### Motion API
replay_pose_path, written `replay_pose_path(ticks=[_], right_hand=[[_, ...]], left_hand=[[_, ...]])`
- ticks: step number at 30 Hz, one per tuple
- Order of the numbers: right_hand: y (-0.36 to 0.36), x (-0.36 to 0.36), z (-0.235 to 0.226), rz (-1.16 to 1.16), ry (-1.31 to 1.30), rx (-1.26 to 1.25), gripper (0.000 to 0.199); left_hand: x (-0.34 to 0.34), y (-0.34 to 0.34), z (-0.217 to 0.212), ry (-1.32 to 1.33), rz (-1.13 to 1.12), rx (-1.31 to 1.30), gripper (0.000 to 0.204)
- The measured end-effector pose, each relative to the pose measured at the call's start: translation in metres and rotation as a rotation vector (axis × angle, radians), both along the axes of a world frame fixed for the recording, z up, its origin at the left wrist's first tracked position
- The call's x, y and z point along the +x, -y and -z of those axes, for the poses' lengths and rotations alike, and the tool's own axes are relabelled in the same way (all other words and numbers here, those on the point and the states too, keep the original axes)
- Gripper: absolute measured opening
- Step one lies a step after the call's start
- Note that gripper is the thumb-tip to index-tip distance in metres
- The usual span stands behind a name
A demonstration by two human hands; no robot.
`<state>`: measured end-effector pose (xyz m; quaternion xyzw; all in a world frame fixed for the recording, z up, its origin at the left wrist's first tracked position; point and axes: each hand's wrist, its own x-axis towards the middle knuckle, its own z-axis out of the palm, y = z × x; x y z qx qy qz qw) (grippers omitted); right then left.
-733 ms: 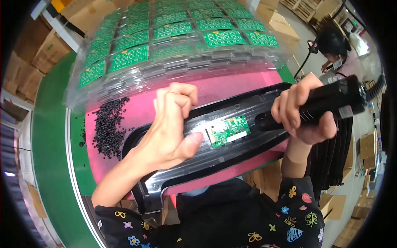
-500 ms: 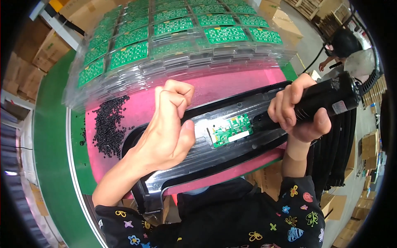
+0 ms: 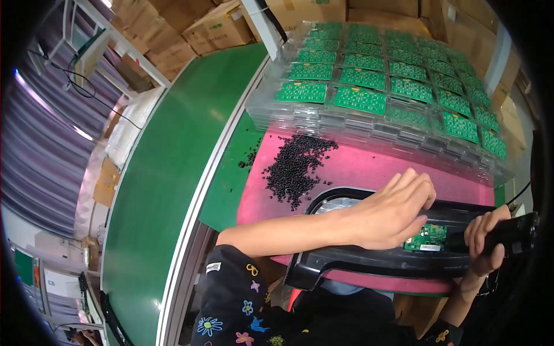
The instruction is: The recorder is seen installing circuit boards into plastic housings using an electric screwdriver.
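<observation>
My right hand (image 3: 486,236) is wrapped around a black cylindrical power screwdriver (image 3: 515,233). Its dark nose points left, at the right edge of a small green circuit board (image 3: 430,237) with a white strip. That board lies inside a long black plastic housing (image 3: 369,264) with a raised rim. Over the housing, just left of the board, hovers my left hand (image 3: 392,212), back upward and fingers curled together. Whatever those fingers hold, if anything, is hidden. A heap of small black screws (image 3: 293,170) lies to the left of the housing.
Behind the housing stand stacked clear plastic trays (image 3: 346,124) filled with green circuit boards (image 3: 360,100). A pink mat (image 3: 254,199) covers the work surface. A green bench (image 3: 167,144) with a pale metal edge runs along the left. Cardboard boxes (image 3: 219,29) stand at the back.
The view has swung left, so everything sits farther right. My left hand has turned from an upright fist to palm-down with curled fingers. My right hand still grips the screwdriver.
</observation>
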<state>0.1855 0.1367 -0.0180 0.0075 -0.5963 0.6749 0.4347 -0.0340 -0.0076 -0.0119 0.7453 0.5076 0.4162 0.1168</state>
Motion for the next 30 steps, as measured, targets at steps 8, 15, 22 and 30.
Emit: replay_pose_path(ticks=[8, 15, 22, 30], right_hand=[[0.009, 0.0, -0.017, 0.042, 0.128, -0.174, 0.042], [-0.041, 0.002, -0.038, 0.17, 0.091, -0.763, 0.032], [0.012, 0.015, -0.041, 0.475, 0.14, -0.337, 0.054], [0.049, 0.034, -0.029, 0.809, -0.355, 0.344, 0.031]], left_hand=[[-0.004, 0.001, 0.001, -0.049, -0.076, 0.089, 0.023], [-0.036, 0.013, -0.035, -0.331, -0.188, -0.096, 0.035], [-0.061, 0.034, -0.007, -0.639, -0.272, -0.435, 0.027], [-0.035, 0.1, -0.032, -0.271, -0.431, -0.061, 0.022]])
